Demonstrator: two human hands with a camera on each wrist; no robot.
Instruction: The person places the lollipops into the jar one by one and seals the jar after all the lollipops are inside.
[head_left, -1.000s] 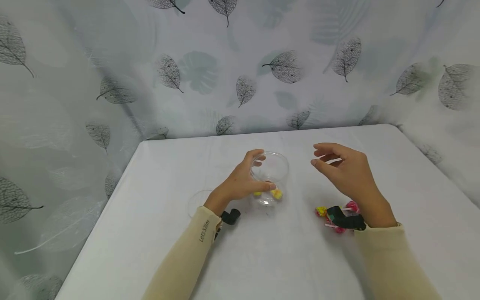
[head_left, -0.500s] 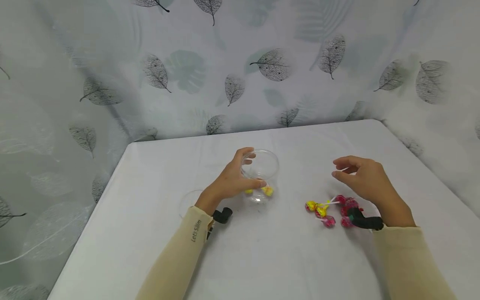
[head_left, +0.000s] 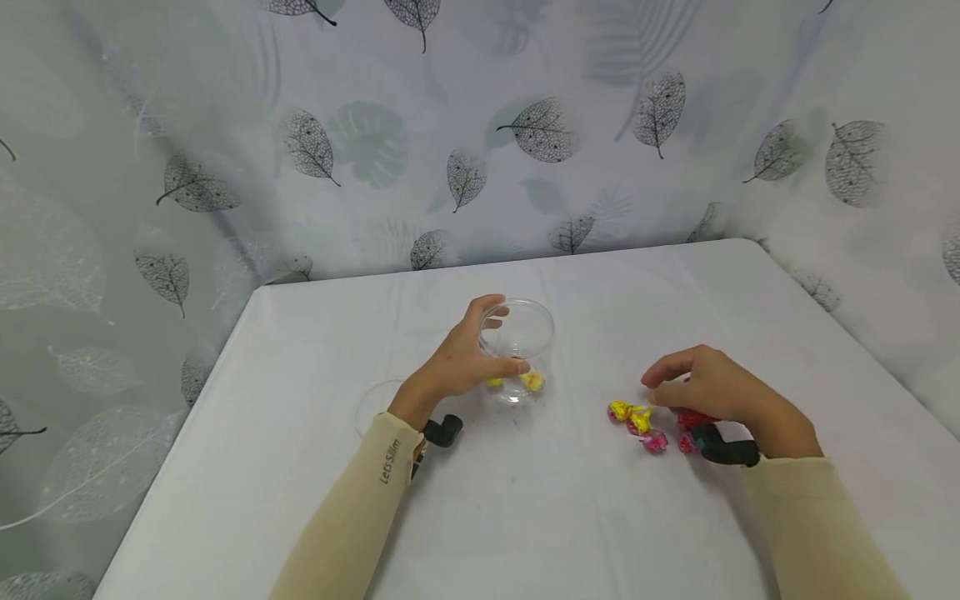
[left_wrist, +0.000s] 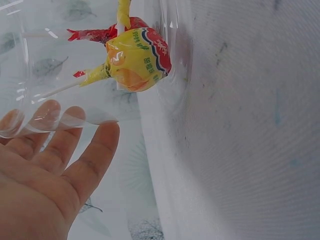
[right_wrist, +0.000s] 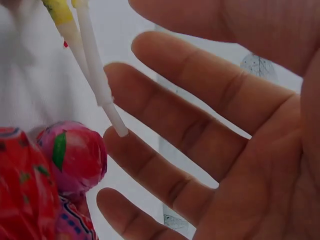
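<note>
In the head view my left hand (head_left: pixel 461 358) grips a clear plastic jar (head_left: pixel 528 343), its thumb and fingers round the wall. The jar stands upright with its mouth uncovered. Inside lie a yellow-wrapped lollipop (left_wrist: pixel 137 60) and at least one red-wrapped one (left_wrist: pixel 92 35). My right hand (head_left: pixel 712 387) is low over loose lollipops, fingers spread in the right wrist view. Beside those fingers are a pink-red lollipop (right_wrist: pixel 75 157) and white sticks (right_wrist: pixel 95 65). Yellow lollipops (head_left: pixel 630 414) and a pink one (head_left: pixel 654 441) lie left of the hand; others are partly hidden beneath it.
A clear round piece like a lid (head_left: pixel 367 408) lies on the white table (head_left: pixel 525 517), partly behind my left forearm. Leaf-patterned curtains (head_left: pixel 465 125) hang along the table's back and sides. A black wrist camera (head_left: pixel 723 446) sits low by the lollipops.
The head view has shifted. My right hand moved rightward away from the jar, then came down over the lollipops. My left hand keeps its grip on the jar.
</note>
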